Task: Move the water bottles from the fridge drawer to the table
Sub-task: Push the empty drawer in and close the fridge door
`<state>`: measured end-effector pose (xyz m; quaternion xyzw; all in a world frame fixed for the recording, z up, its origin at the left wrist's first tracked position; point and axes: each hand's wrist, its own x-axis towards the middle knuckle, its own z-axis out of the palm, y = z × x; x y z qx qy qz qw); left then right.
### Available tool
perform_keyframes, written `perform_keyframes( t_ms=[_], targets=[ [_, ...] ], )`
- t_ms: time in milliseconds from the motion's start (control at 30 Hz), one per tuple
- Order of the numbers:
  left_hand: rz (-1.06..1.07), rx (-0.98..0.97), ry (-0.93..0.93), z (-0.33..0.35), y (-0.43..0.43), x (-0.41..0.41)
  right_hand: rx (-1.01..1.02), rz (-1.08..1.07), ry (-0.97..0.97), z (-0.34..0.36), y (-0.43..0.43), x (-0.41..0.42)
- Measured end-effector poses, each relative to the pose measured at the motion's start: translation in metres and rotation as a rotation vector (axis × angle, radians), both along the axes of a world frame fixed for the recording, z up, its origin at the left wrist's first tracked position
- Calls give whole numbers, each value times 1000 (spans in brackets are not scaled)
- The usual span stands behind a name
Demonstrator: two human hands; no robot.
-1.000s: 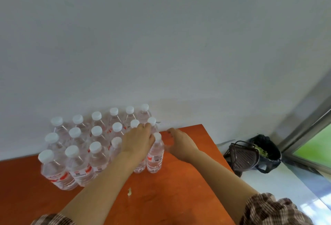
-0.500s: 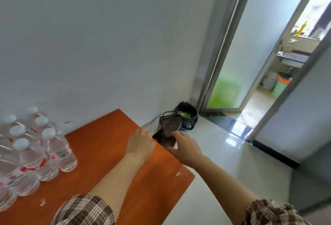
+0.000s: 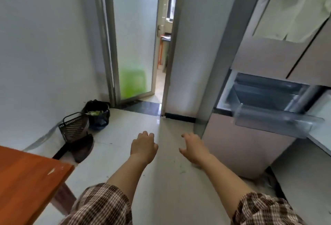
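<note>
Both hands are empty, the left hand (image 3: pixel 143 147) and right hand (image 3: pixel 194 148) with fingers loosely spread, left of the open fridge drawer (image 3: pixel 275 119) (no bottles visible inside).

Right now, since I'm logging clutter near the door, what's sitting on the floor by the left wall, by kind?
Bin: 1
Mesh basket: 1
Dustpan: 1
Total: 3
Both hands, left and right, are empty; no bottles are in view.
</note>
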<state>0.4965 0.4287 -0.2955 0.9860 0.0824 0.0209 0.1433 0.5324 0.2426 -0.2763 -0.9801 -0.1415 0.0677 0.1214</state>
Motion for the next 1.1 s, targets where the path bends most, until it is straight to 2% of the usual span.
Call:
perform_keyframes(
  t_ms=[333,633,867,967,1100],
  targets=[
    [-401,-23,-100,11,-226,126,-12,-331,-26,13,-218,58],
    [-654,-29,-72,7,-383,259,-54,-531,-39,9,-364,166],
    [-736,-2,-51,-19,-460,334,-76,-589,10,-20,-445,235],
    [-764,26,-106,-36,-483,351,-87,-581,-49,-28,-476,256],
    [-699,67,-140,-62,-501,356,-93,-531,-144,-42,-510,275]
  ],
)
